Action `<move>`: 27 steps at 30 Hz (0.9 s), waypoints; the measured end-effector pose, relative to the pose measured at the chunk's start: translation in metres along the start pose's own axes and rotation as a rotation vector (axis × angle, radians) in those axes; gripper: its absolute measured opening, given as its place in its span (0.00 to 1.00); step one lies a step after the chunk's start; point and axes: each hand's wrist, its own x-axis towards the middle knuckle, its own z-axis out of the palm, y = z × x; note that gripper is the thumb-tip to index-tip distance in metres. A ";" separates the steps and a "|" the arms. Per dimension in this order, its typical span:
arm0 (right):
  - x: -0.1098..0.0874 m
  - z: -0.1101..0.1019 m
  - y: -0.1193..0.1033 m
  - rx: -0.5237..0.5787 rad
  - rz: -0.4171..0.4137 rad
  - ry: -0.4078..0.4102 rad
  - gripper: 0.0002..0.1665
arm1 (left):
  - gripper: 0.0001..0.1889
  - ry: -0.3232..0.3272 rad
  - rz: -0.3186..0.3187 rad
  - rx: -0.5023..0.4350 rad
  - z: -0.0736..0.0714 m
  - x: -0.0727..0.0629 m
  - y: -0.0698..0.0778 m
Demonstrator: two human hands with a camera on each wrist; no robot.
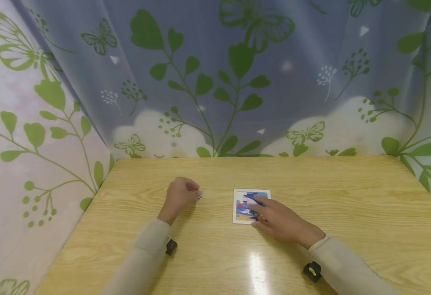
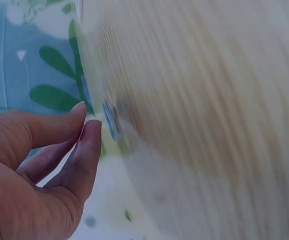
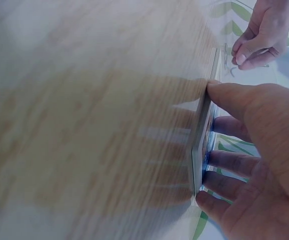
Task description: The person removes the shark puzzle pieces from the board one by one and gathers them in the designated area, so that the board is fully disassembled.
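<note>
On a wood-grained table [image 1: 208,254], a little right of the middle of the head view, lay a square picture panel [image 1: 243,211] with a white border [image 1: 252,190]; its face showed blue, red, white and orange-yellow, with a pale patch near the upper left corner. The right hand [image 1: 280,219] rested on it, its fingers extended and spread over the right part of the face; in the right wrist view the thumb [image 3: 224,95] touched one edge of the panel, and the little finger [image 3: 212,205] lay by a corner at the other end. To the left, well apart from the panel, the left hand [image 1: 180,194] was low over the table, thumb and fingertips brought close together; a small coloured piece [image 1: 200,196], partly blue, showed right at those fingertips; the left wrist view put it just beyond them, seen nearly edge-on, and whether the fingers pinched anything could not be told. Light sleeves covered both forearms, the left sleeve [image 1: 141,250] and the right sleeve [image 1: 348,262]; a black device [image 1: 171,247] sat under the left cuff; behind the table hung a blue curtain [image 1: 200,37] printed with green leaves and butterflies.
</note>
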 end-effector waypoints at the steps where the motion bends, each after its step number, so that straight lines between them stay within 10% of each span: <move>1: 0.000 0.000 0.000 0.000 -0.002 0.000 0.29 | 0.05 -0.010 0.015 0.003 0.002 -0.001 0.004; 27: -0.001 -0.003 -0.002 0.004 0.003 -0.011 0.29 | 0.13 -0.281 0.206 0.086 0.065 -0.012 0.058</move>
